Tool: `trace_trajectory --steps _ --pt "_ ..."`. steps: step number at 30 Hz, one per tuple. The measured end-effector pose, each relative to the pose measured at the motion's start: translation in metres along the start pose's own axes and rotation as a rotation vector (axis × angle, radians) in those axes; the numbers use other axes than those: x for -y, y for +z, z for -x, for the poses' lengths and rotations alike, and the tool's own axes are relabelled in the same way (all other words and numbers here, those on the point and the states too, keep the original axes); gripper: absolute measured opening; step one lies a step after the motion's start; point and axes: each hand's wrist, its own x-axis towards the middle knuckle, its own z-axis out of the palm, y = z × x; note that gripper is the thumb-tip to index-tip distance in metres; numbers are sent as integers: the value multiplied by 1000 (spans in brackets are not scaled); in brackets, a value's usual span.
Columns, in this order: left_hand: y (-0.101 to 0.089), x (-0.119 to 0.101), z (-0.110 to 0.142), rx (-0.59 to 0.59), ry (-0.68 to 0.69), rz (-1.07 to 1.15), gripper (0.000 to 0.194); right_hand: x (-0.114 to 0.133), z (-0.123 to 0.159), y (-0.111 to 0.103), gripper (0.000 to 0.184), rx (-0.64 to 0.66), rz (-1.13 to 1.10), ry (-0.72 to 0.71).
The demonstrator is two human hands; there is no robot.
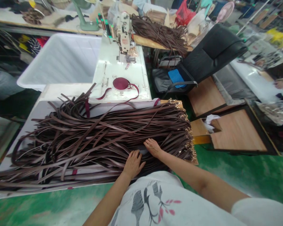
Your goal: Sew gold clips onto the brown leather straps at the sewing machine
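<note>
Long dark brown straps (103, 125) lie in a thick, tangled layer across the table in front of me. At their right ends they carry small gold-coloured metal hooks (190, 138). My left hand (132, 164) rests palm down on the near straps, fingers laid out and thumb apart. My right hand (152, 147) lies a little farther and to the right, its fingers stretched over the straps. Between both hands is a small dark grey flat piece (143, 150), close to the left fingertips; what it is I cannot make out.
Beyond the straps stands a sewing machine (124, 34) on a white table (132, 72), with a maroon ribbon roll (121, 83) on it. A white plastic bin (61, 59) is at left. To the right are a black chair (212, 53) and a wooden board (240, 131).
</note>
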Motion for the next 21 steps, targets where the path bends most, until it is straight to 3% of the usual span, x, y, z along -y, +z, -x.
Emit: trace_trajectory --steps 7,14,16,21 --pt "-2 -1 1 -22 10 -25 39 -3 -1 0 13 59 -9 -57" --pt "-2 1 -3 4 91 -12 36 -12 14 -5 11 158 -104 -228" --pt "-2 1 -4 15 101 -7 32 -13 12 -11 12 144 -110 -207" --pt "-2 -2 -4 14 89 -2 31 -8 -9 -21 17 1 -56 0"
